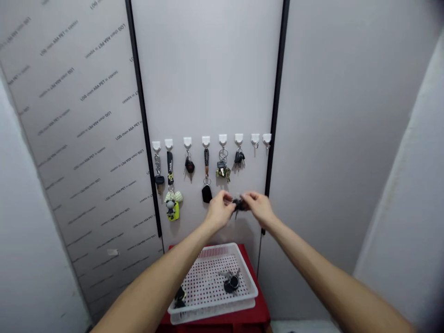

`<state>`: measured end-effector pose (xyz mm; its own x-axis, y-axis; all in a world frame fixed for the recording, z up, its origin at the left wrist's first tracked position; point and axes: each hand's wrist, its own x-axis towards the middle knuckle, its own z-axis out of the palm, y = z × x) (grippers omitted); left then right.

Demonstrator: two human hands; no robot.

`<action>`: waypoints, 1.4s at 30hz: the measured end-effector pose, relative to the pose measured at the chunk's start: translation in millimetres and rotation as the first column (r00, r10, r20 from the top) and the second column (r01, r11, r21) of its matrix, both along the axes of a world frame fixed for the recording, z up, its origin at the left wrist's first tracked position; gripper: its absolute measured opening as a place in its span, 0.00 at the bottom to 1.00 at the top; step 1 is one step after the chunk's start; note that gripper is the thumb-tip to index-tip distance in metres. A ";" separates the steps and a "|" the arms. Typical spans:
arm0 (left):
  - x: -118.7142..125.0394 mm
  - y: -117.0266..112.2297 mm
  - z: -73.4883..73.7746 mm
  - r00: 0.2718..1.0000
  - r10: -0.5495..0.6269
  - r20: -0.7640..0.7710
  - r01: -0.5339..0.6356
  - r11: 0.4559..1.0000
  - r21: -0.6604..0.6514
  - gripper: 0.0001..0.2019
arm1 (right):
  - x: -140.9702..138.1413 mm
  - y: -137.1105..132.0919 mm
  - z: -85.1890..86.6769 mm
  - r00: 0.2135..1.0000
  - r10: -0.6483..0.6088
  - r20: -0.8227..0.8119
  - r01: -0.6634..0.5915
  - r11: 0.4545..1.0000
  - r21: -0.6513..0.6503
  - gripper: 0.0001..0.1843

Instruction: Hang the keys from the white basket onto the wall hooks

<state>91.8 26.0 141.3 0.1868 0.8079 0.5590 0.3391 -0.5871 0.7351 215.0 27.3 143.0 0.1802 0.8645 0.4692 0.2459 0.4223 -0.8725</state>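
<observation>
Two hands around dark metal keys

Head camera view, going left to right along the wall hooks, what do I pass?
Black key, doll-charm keychain, small black fob, strapped black fob, camouflage-charm key ring, black key bunch, first bare hook, last bare hook.

Upward passage for both hands runs along the white wall panel to the two free adhesive hooks. Obstructions: black key fob just beside the left hand; hanging key bunch above and between it and the right hand; black vertical rail bounding the right side
</observation>
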 end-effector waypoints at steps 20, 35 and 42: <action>52.7 11.6 92.0 0.956 0.070 -0.287 0.012 0.961 0.275 0.20 | 42.8 51.1 122.8 0.861 -0.502 0.078 0.483 0.857 0.180 0.06; -36.0 -36.7 -139.6 0.817 -0.173 -0.551 0.059 0.974 -0.218 0.17 | -7.9 -33.6 -90.1 0.048 0.319 0.947 -0.053 0.947 -0.316 0.14; -35.1 -36.5 -160.9 0.840 -0.156 -0.519 -0.021 0.948 -0.318 0.16 | -17.0 -35.9 -112.9 -0.054 0.254 0.966 -0.027 0.966 -0.256 0.13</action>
<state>56.7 -10.5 -19.7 0.4428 0.8922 0.0892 0.6953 -0.4045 0.5941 198.0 -8.5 30.2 -0.5017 0.8624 -0.0683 0.8461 0.5056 0.1689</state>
